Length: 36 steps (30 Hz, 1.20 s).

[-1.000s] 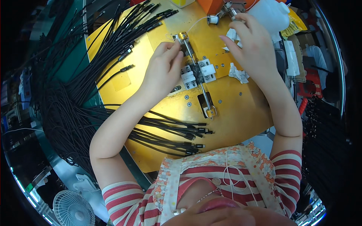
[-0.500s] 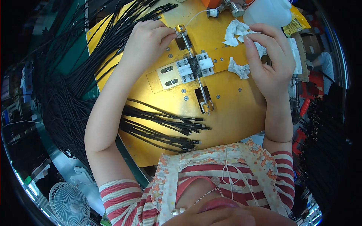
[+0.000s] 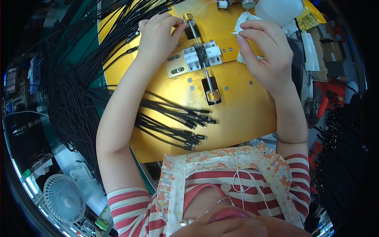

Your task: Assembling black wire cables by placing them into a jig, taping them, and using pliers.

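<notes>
My left hand [image 3: 160, 37] is closed in a pinch beside the brass-coloured upper end [image 3: 187, 17] of a metal rod fixture. What its fingertips hold is too small to make out. The fixture's thin rod [image 3: 207, 75] runs between white blocks [image 3: 213, 51] to a second brass-coloured end [image 3: 213, 96]. On the right, my right hand [image 3: 270, 55] has thumb and fingers bent together over crumpled white tissue [image 3: 245, 18]. Whether it grips the tissue or something thin cannot be seen.
Black cables [image 3: 173, 106] lie with their plugs on the gold-coloured plate [image 3: 244, 114]. More black cables [image 3: 79, 102] hang at the left. Behind the right hand are a white container [image 3: 278, 10] and a yellow packet [image 3: 311, 17]. A white spool [image 3: 222, 4] stands at the back.
My right hand has moved left, its thumb and fingers drawing together. My left hand stays beside the rod's upper end. The whole view has shifted slightly, with the plate higher in it.
</notes>
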Available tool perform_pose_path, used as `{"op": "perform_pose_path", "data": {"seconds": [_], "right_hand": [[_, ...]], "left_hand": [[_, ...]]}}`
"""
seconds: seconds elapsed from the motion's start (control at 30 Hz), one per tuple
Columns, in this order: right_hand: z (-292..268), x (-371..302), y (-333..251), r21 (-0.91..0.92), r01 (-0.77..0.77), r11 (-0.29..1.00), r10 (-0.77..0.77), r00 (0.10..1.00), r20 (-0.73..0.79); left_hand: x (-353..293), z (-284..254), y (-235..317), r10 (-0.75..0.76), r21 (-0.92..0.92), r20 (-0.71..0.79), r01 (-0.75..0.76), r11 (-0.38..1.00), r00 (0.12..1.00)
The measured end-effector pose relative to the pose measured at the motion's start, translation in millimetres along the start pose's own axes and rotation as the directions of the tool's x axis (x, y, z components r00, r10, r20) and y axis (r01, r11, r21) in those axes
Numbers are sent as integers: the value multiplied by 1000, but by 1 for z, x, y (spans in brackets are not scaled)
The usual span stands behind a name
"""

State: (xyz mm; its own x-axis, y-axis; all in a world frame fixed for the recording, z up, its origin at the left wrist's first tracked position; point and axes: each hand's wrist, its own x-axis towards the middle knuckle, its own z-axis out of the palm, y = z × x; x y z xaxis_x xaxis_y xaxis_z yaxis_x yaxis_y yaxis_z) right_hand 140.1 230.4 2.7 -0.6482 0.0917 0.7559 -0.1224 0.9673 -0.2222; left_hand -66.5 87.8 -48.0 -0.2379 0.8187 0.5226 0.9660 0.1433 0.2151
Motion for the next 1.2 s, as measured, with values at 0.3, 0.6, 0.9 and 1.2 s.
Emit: {"op": "perform_pose_path", "data": {"seconds": [0.3,0.6,0.9,1.2], "right_hand": [[-8,-2,-7,191,-279,941,162,867,470],[-4,-6,-53,12,-298,955,106,377,920],[8,-39,-56,-44,-442,896,310,551,775],[17,-66,-61,204,-501,841,369,807,462]], "left_hand": [[-73,-66,38,-73,-260,263,143,955,962],[-127,-84,71,-83,-144,258,123,982,963],[-125,-70,62,-51,-127,140,69,990,989],[-118,-67,64,-18,-151,141,39,988,990]]}}
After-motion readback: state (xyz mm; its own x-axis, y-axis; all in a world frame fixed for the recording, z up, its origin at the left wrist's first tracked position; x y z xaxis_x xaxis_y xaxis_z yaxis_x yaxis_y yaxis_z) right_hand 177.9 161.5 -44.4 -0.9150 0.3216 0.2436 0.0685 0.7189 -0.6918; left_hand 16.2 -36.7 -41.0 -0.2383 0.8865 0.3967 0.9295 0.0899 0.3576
